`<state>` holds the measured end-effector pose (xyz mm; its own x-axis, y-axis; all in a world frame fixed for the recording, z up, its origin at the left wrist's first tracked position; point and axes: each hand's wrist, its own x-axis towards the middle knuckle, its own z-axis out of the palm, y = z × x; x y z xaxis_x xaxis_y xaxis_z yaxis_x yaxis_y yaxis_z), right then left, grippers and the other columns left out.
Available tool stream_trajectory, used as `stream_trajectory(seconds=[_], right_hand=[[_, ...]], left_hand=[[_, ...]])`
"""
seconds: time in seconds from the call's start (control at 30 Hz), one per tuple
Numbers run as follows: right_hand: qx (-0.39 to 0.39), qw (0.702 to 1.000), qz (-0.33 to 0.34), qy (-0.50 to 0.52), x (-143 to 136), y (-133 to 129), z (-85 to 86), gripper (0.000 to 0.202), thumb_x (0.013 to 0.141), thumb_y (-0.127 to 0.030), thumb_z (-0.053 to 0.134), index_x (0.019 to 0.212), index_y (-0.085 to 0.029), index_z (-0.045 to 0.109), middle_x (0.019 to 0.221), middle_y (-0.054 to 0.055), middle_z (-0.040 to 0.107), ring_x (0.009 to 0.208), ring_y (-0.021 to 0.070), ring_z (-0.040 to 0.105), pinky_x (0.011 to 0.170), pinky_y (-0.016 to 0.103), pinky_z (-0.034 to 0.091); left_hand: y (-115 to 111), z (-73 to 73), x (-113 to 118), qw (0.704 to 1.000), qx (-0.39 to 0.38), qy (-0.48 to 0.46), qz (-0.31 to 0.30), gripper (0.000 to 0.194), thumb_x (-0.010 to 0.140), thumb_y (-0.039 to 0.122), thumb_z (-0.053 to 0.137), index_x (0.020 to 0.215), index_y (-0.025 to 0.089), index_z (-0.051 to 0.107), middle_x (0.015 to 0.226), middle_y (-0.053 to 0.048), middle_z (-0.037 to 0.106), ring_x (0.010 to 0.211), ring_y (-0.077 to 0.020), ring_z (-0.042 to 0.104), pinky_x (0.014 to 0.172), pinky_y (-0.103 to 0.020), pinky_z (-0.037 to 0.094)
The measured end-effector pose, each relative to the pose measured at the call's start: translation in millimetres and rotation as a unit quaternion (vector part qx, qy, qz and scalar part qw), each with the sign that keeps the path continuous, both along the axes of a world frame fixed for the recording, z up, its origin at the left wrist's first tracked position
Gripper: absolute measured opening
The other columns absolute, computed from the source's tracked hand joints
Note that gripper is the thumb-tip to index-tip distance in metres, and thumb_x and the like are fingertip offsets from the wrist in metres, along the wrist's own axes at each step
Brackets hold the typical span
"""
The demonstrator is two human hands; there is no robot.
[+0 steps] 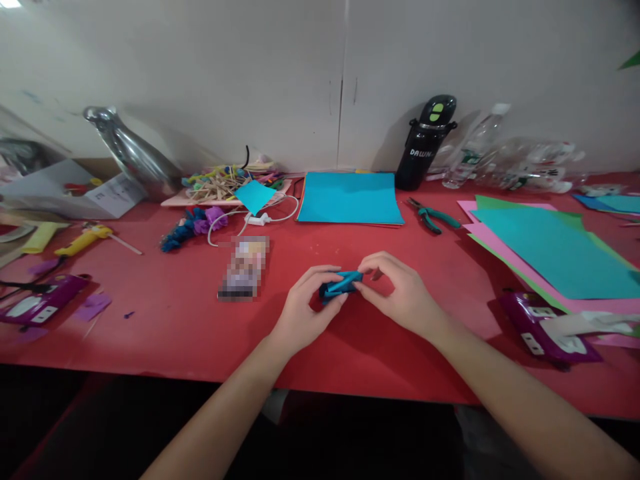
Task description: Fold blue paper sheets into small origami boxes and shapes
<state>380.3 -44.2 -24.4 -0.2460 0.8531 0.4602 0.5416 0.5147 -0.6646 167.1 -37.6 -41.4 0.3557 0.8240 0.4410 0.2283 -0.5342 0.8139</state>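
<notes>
A small rolled or folded piece of blue paper (343, 285) is held between both hands above the red table (190, 340). My left hand (307, 307) grips its left part, with the thumb below and the fingers over the top. At its right end, the fingertips and thumb of my right hand (397, 287) pinch the paper. Behind the hands lies a stack of blue sheets (350, 198). A phone with a blurred screen (245, 268) rests to the left of my left hand.
Pliers (434, 217), a black bottle (425, 147) and plastic bottles (475, 150) stand or lie behind, right. Coloured sheets (555, 247) and a purple device (545, 330) are right. A stick-filled tray (175, 200), steel flask (135, 157) and yellow glue gun (85, 241) are left.
</notes>
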Motion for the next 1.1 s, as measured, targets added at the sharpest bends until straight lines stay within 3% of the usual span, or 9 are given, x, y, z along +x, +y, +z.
stream_trajectory(seconds=[1.1], right_hand=[[0.011, 1.000, 0.019, 0.013, -2.3, 0.1, -1.3, 0.006, 0.093, -0.024, 0.062, 0.098, -0.025, 0.059, 0.101, 0.006, 0.062, 0.083, 0.0184, 0.060, 0.077, 0.035, 0.052]], left_hand=[[-1.0, 0.8, -1.1, 1.000, 0.000, 0.004, -0.005, 0.023, 0.087, 0.018, 0.067, 0.111, 0.022, 0.065, 0.123, -0.012, 0.063, 0.116, -0.0234, 0.062, 0.097, -0.040, 0.051]])
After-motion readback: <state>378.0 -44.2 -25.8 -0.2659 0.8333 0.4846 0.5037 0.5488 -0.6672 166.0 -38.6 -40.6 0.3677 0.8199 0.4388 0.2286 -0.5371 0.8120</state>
